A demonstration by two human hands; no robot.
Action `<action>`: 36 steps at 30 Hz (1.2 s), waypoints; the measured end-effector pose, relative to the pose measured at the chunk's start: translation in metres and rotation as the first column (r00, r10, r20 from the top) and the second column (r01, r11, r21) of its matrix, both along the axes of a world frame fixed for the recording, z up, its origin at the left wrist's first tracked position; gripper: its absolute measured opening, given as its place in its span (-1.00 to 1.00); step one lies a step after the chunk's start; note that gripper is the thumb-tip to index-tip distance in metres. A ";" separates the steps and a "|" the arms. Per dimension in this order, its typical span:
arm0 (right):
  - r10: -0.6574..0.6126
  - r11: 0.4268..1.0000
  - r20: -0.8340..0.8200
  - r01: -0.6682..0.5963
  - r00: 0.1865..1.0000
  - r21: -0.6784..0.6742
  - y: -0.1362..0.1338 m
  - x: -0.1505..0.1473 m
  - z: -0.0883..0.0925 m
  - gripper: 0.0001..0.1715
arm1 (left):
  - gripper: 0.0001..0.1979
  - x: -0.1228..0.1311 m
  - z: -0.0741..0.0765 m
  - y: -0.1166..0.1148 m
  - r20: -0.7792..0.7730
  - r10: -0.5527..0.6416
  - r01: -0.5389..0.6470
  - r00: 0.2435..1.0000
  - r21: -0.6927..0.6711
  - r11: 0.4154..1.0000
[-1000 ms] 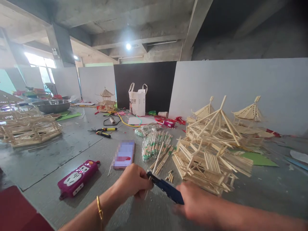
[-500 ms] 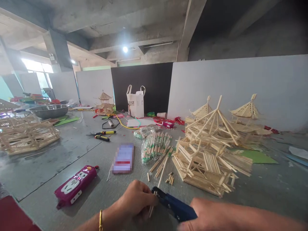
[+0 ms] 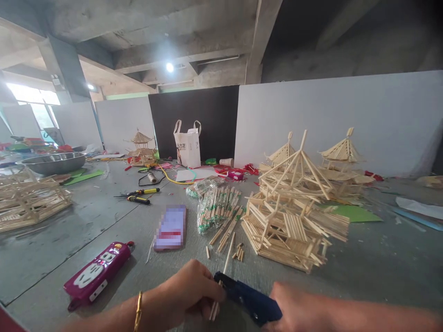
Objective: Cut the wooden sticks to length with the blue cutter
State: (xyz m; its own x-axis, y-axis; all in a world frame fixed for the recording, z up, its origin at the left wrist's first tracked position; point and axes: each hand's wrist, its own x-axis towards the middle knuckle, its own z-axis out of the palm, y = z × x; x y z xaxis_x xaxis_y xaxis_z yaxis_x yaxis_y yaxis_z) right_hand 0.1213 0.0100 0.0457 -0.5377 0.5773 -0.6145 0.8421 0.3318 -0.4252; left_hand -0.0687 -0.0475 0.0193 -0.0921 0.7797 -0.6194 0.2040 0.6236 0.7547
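The left hand (image 3: 194, 288), its fingers closed in a narrow pinch, held thin wooden sticks (image 3: 229, 253) at the tip of a dark blue hand tool (image 3: 254, 299); the right hand (image 3: 294, 304) was wrapped around the tool's near end, blurred and partly cut off below. The left fingers hid where tool and sticks met. The sticks were pale, straight and slender; one reached forward past the tool, and short ends showed beneath the fingers, low in the centre. Just beyond lay small cut pieces (image 3: 239, 252) and plastic-wrapped stick bundles (image 3: 218, 207). To the right stood a tiered stick pavilion (image 3: 290, 226), with grey counter (image 3: 380, 263) stretching past it. To the left, a phone (image 3: 170, 228) had a pixelated, unreadable screen; there was room between the left hand and a purple power strip (image 3: 100, 272). Another stick model (image 3: 31, 200) was cut off by the left edge.
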 end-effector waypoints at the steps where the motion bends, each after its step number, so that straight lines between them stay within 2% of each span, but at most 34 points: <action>1: 0.011 1.000 -0.018 -0.011 1.000 -0.024 0.001 0.001 -0.002 -0.72 | -0.80 0.000 0.001 0.001 -0.002 0.003 -0.003 1.000 -0.010 1.000; 4: 0.035 0.997 -0.058 -0.039 0.998 -0.068 0.006 0.003 -0.008 -0.68 | -0.80 -0.001 0.003 0.003 -0.011 0.004 -0.005 1.000 -0.036 0.999; 9: 0.067 0.998 -0.077 -0.068 0.995 -0.013 0.013 0.005 -0.012 -0.66 | -0.83 -0.001 0.004 0.004 -0.011 -0.014 0.013 1.000 -0.054 0.998; 11: 0.045 0.999 -0.066 -0.046 0.997 -0.015 0.013 0.005 -0.013 -0.69 | -0.84 -0.001 0.004 0.004 -0.006 -0.026 0.026 1.000 -0.056 0.998; 14: -0.009 0.995 -0.058 0.003 0.998 -0.099 0.010 0.004 -0.014 -0.67 | -0.83 -0.002 0.004 0.003 0.005 -0.045 0.045 0.999 -0.061 0.997; 18: -0.045 0.989 -0.048 0.038 0.998 -0.141 0.011 0.004 -0.011 -0.61 | -0.84 -0.003 0.004 0.003 0.003 -0.045 0.045 0.999 -0.055 0.997; 22: 0.022 0.987 -0.104 -0.038 0.994 -0.154 0.021 0.010 -0.001 -0.62 | -0.82 -0.001 0.006 0.003 0.017 -0.039 0.039 0.999 0.005 0.999; 28: 0.152 0.988 -0.092 -0.154 0.984 -0.024 0.024 0.020 0.015 -0.67 | -0.81 0.008 0.000 0.002 0.056 -0.013 0.007 0.998 0.101 0.995; 32: 0.044 0.999 -0.011 -0.044 0.999 0.026 0.016 0.018 0.019 -0.71 | -0.79 0.012 -0.008 0.004 0.071 -0.009 -0.001 0.997 0.139 0.990; 34: -0.008 0.998 0.026 0.007 1.000 0.061 0.015 0.018 0.021 -0.65 | -0.78 0.012 -0.010 0.005 0.076 -0.010 -0.002 0.997 0.158 0.988; 36: 0.041 0.997 0.016 -0.042 0.999 0.065 0.015 0.019 0.023 -0.58 | -0.77 0.012 -0.011 0.004 0.081 -0.006 -0.008 0.997 0.171 0.985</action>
